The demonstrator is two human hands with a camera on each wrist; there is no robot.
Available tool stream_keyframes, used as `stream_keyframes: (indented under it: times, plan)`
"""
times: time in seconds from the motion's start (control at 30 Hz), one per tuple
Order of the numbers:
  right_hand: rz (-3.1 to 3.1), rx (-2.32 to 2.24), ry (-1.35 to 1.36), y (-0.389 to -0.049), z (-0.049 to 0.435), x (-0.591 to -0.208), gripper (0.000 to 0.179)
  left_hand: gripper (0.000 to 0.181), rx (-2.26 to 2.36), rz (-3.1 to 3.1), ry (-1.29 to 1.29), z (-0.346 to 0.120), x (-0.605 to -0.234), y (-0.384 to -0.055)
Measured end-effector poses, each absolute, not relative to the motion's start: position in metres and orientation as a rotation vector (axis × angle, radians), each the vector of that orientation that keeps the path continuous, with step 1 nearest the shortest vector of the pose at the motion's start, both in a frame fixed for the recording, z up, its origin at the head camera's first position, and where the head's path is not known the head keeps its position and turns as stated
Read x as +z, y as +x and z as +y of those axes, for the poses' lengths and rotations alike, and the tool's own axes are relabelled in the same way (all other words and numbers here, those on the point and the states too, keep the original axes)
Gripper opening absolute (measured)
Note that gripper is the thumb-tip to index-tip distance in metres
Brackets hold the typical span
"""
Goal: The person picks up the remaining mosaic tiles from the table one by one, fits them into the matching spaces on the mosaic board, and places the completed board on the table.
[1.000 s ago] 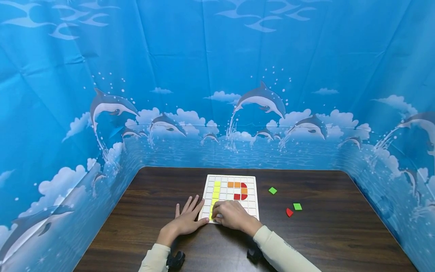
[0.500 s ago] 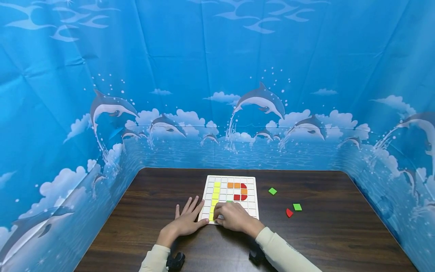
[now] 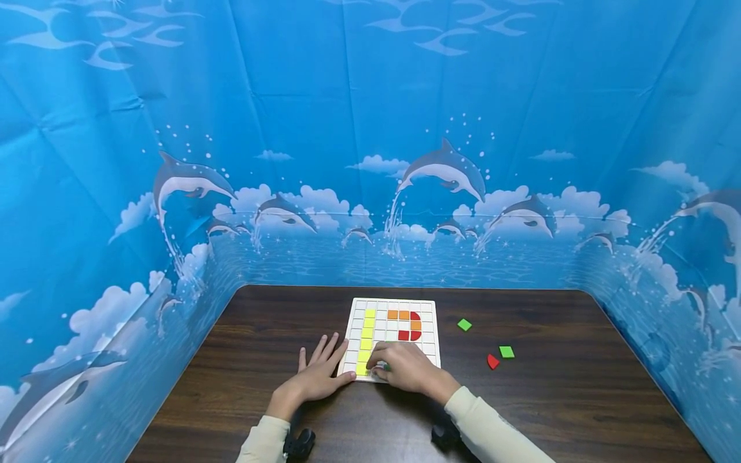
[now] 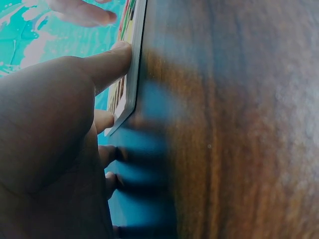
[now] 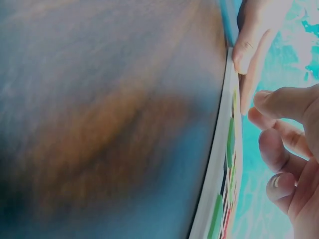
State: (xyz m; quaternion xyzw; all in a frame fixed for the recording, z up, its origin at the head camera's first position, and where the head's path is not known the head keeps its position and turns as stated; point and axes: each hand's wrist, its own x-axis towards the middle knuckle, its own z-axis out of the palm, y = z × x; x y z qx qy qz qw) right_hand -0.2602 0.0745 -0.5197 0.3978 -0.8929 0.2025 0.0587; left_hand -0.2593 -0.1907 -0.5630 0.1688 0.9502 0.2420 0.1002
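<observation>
A white gridded board [image 3: 429, 347] lies on the table, bearing coloured tiles. Its left part has a column of yellow tiles [image 3: 367, 333]; orange tiles [image 3: 398, 314] and red tiles [image 3: 403, 335] form a hook shape farther right. My left hand [image 3: 315, 378] lies spread at the board's left side, thumb touching its near left corner. Over the board's near part hovers my right hand [image 3: 405, 368], its fingers loosely bent. In the right wrist view nothing shows between its thumb and fingers, and green tiles [image 5: 230, 142] sit on the board beside them, mostly hidden by this hand in the head view.
On the dark wooden table [image 3: 579, 386], right of the board, lie two loose green tiles, one farther back [image 3: 464, 325] and one nearer green tile [image 3: 506, 352]. A red quarter-round tile [image 3: 493, 362] sits beside the nearer one. A blue dolphin-print curtain [image 3: 370, 257] surrounds the table.
My right hand has shifted slightly right, away from the near end of the yellow column, uncovering the lowest yellow tile. My left hand stays in place.
</observation>
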Motion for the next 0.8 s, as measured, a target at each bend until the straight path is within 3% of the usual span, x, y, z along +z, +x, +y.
stream_keyframes:
  times: [0.23, 0.8]
  plan:
    - [-2.728, 0.662, 1.147, -0.261, 0.092, -0.515, 0.010, 0.094, 0.649, 2.827, 0.458, -0.191, -0.572, -0.265]
    - [-2.715, 0.630, 0.959, -0.258, 0.146, -0.510, 0.006, 0.089, 0.754, 2.755, 0.459, -0.186, -0.541, -0.251]
